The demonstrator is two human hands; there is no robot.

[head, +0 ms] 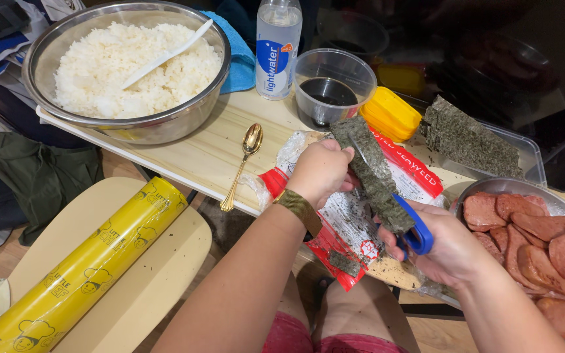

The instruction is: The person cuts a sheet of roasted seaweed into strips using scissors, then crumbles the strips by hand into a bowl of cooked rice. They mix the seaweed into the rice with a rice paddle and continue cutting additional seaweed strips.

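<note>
I see the left hand [322, 171] clenched on the upper end of a dark green seaweed sheet [371, 171], pinching it between thumb and fingers. The sheet runs diagonally down and to the right, above a red-and-clear seaweed packet [344, 229] lying flat on the wooden table [210, 153]. The right hand [449, 252] grips blue-handled scissors [416, 232] with fingers through the loops; the blades point up-left and meet the sheet along its right edge. I cannot tell how far the blades are parted. Seaweed crumbs lie on the packet and on a wooden board [393, 273] under the right hand.

Edges: the near edge of the table runs diagonally from upper left to lower right, passing just under the left wrist. A gold spoon [243, 163] lies close to that edge, its handle tip reaching it. A steel bowl of cooked rice [132, 65] with a white paddle in it stands at the left end, overhanging the table edge slightly.

Open room: bare table shows between the spoon and the packet. To the right the space is tight: a steel tray of sliced luncheon meat [537, 248] sits just beside the right hand. Behind the sheet stand a clear cup of dark sauce [331, 88], a water bottle [278, 46], a yellow mould [390, 114] and a clear container of cut seaweed strips [469, 137]. A yellow roll of cling film [80, 268] rests on a separate stool [145, 287], well apart to the lower left.
</note>
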